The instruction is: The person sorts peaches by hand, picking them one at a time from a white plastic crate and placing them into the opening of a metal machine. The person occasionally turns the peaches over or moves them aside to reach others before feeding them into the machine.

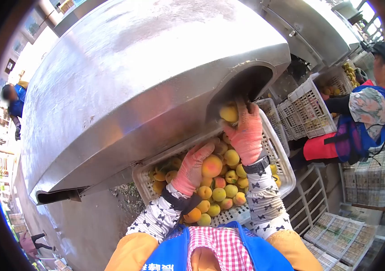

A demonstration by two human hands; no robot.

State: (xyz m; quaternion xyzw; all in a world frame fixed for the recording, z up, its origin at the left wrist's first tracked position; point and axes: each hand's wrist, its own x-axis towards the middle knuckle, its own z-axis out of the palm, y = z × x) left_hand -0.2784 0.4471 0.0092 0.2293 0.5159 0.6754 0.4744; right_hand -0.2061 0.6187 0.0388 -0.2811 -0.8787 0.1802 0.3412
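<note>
Yellow and red-blushed peaches [219, 194] fill a white plastic crate [286, 169] in front of me. My right hand [248, 135], in a pink knit glove, is at the dark mouth of the metal chute [236, 74]. A yellow peach [229, 114] sits between its thumb and fingers; some fingertips are lost in shadow. My left hand [193, 168], gloved alike, is low over the fruit on the crate's left side. A larger orange-red peach [212, 166] rests against its palm, the fingers reaching behind it.
A big metal housing [124, 77] overhangs the crate's far side. At right, a person [368, 108] in a blue vest stands beside a tilted white crate [307, 108] containing fruit. A metal rack [312, 192] and stacked crates [346, 237] lie at lower right. Another person [16, 99] is at far left.
</note>
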